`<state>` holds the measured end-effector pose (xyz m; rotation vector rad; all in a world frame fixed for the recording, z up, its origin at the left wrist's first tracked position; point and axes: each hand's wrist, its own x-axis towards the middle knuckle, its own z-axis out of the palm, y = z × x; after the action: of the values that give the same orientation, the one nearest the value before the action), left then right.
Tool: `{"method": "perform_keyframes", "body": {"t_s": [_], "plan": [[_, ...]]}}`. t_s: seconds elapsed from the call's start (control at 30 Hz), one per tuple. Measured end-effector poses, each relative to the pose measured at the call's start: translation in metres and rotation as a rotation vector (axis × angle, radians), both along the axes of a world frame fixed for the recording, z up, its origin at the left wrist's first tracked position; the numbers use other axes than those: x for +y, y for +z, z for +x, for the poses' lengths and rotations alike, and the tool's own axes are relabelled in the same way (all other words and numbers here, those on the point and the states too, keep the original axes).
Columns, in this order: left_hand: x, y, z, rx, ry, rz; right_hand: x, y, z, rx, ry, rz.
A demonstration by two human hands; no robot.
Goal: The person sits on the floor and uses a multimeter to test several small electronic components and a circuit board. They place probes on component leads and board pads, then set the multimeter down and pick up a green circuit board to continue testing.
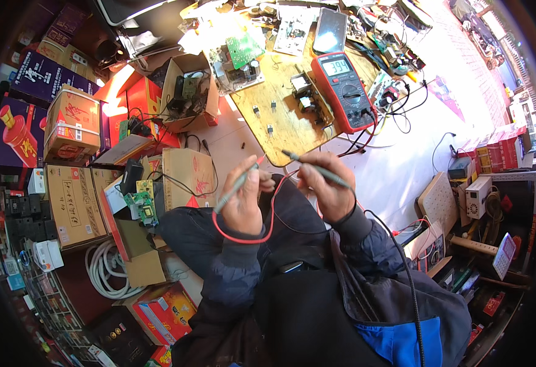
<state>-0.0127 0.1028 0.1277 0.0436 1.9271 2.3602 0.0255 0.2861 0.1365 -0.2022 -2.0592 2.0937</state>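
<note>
My left hand is closed around a grey-green test probe with a red lead. My right hand grips a second probe, whose lead is black. The two probe tips point toward each other near the front corner of a wooden board, apart and above my lap. On that board lie several small three-legged transistors. A red and grey multimeter rests at the board's right edge, display lit and leads plugged in. Beside it sits a small circuit module with dark metal parts.
Behind stand a green circuit board and a phone. An open cardboard box of electronic parts is at the left, amid stacked cartons. Coiled white cable lies lower left. Cluttered shelves and a calculator are at right.
</note>
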Motion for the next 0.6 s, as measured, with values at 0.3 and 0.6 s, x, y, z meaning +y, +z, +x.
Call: {"method": "perform_keyframes", "body": {"t_s": [0.3, 0.6], "plan": [[0.003, 0.011, 0.050, 0.020, -0.155, 0.077, -0.028, 0.008, 0.024, 0.304, 0.288, 0.519], [-0.017, 0.003, 0.059, -0.146, -0.157, 0.011, -0.027, 0.030, 0.027, 0.273, 0.317, 0.390]]}}
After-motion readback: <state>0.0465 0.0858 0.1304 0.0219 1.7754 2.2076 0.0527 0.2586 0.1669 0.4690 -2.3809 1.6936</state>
